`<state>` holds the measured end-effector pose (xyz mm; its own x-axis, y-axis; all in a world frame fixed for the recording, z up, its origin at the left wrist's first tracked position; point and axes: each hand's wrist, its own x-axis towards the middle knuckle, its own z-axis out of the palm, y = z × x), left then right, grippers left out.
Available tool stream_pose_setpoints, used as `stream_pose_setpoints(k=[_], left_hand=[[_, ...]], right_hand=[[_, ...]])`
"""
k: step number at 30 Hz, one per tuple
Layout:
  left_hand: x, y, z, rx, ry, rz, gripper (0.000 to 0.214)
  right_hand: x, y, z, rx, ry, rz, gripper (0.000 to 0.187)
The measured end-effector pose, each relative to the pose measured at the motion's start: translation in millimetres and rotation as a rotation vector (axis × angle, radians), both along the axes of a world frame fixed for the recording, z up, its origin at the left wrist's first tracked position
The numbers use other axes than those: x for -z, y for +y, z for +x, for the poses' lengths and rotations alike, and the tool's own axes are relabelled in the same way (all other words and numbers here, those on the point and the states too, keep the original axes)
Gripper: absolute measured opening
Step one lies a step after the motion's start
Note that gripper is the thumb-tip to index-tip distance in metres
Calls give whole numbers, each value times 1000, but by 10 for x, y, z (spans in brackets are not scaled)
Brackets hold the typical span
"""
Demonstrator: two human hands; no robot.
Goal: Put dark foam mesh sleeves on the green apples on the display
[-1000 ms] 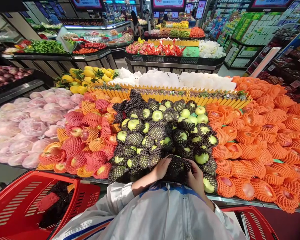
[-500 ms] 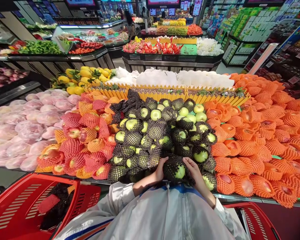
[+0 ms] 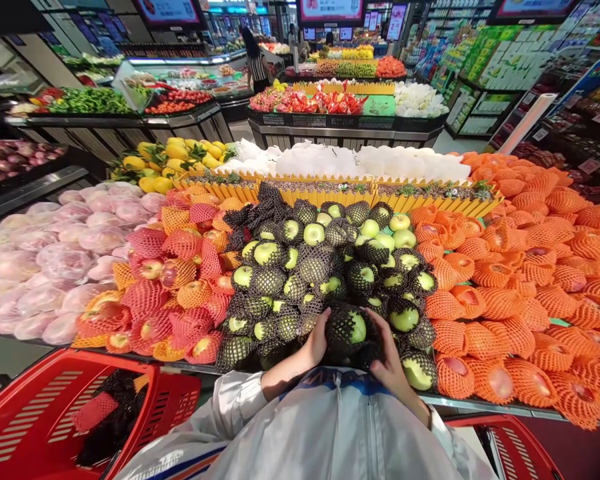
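Close to my body, a green apple (image 3: 349, 328) in a black foam net is held between both hands. My left hand (image 3: 319, 343) grips its left side, with the thumb along the near edge. My right hand (image 3: 387, 350) curls round the right side, its fingers partly hidden by the fruit. A bare patch of the apple's skin shows through the net on the upper right. Just beyond lies a pile of green apples (image 3: 269, 253), most of them in black nets.
Red apples (image 3: 145, 300) in pink and orange nets lie to the left, wrapped pinkish fruit (image 3: 63, 257) further left. Orange-netted fruit (image 3: 500, 300) fills the right. Red baskets (image 3: 175, 400) stand at both sides below the display edge. A low yellow fence (image 3: 320, 193) runs behind.
The apple has turned a little in my hands and shows more green skin. My right thumb has shifted lower on its near side. The view has tipped slightly.
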<state>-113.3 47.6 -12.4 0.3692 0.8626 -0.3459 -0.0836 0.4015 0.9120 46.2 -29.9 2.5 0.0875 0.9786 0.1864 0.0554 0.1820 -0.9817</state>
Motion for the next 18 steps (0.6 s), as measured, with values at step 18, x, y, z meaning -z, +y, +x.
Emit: stream_pose_setpoints(k=[18], left_hand=[[-239,29,49,48,256,398,33]], right_hand=[[276,56,-107,286,200,-251,85]])
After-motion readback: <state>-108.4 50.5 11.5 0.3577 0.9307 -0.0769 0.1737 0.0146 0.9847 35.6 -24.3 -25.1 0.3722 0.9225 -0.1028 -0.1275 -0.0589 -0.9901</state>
